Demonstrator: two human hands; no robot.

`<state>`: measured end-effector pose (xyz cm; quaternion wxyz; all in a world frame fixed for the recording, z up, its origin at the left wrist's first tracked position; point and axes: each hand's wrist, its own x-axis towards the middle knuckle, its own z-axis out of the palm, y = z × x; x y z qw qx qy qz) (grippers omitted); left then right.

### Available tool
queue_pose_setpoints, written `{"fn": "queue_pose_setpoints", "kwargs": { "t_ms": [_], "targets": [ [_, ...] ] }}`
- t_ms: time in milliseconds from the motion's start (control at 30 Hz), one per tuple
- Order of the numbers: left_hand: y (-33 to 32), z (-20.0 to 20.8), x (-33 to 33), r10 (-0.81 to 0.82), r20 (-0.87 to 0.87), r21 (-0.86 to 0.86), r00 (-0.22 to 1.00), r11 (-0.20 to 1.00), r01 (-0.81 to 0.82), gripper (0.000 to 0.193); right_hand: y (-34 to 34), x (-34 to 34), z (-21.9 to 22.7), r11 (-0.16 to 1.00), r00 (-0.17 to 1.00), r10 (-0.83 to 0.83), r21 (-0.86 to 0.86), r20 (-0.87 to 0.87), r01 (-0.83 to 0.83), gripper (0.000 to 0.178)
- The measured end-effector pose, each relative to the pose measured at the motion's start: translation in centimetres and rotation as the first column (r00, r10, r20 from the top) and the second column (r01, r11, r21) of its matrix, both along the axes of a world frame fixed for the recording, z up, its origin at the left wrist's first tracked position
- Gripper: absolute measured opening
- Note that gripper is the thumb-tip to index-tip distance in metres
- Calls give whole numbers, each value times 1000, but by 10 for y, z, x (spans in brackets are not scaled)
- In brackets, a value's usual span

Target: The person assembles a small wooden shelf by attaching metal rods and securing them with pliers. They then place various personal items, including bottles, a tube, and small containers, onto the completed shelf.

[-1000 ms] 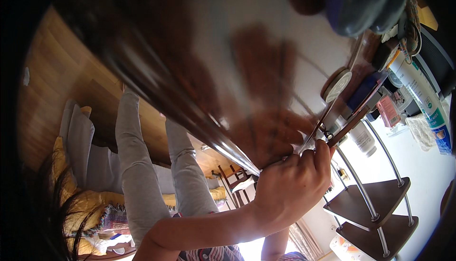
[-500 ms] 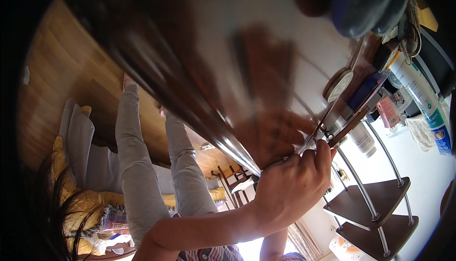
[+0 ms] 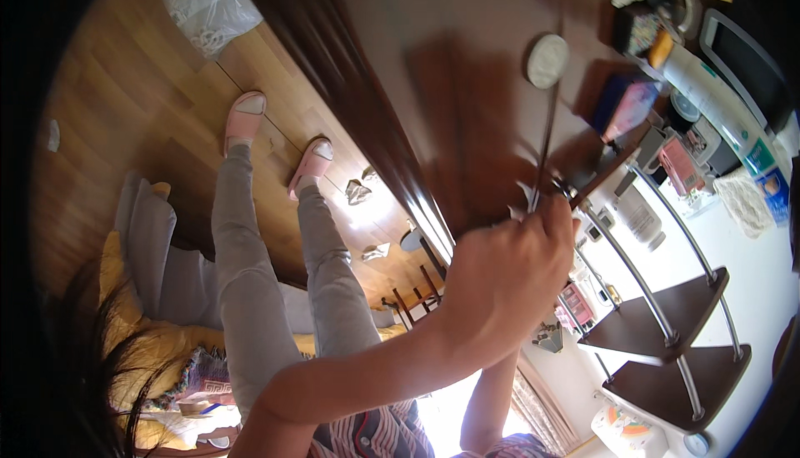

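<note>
My left hand (image 3: 512,270) rests by the edge of a dark brown glossy wooden surface (image 3: 400,8). Its fingers are curled together; what they hold, if anything, is hidden behind the knuckles. Small whitish tips (image 3: 527,195) and a small metal fitting (image 3: 567,187) show just beyond the fingers. A thin dark line runs from there up the wood, past a pale round disc (image 3: 547,60). My right forearm (image 3: 490,404) rises from the lower edge behind the left one; the right hand is hidden from sight.
Brown corner shelves (image 3: 658,320) on chrome poles stand to the right. Near them are a blue-and-pink box (image 3: 625,106), a white-and-green tube (image 3: 721,104) and a white cloth (image 3: 744,202). My pink slippers (image 3: 312,165) are on the wooden floor, with a clear plastic bag (image 3: 208,4) farther off.
The view has shifted, so my slippers and the plastic bag now show. The grey rounded thing close at the upper right is gone from view. My left hand stays by the edge, fingers still curled.
</note>
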<state>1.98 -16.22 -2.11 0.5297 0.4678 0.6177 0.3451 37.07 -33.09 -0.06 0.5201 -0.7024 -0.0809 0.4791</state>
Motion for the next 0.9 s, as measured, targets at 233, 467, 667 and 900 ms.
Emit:
{"fn": "queue_pose_setpoints", "kwargs": {
  "t_ms": [233,467,667,900],
  "targets": [
    [6,4,-3,-41,-46,-24,998,999,40,23,18,-17,-1,998,999,54,23,-2,-54,17],
    [10,-2,-3,-34,17,-79,999,996,35,28,16,-18,-15,996,997,59,62,43,-62,15],
    [14,5,-5,-65,103,-158,993,984,81,36,18,-21,-22,997,995,43,61,85,-48,15],
    [-7,10,17,-24,237,-350,971,931,108,45,25,-26,-25,995,976,-6,92,-218,27,17]
  ]
}}
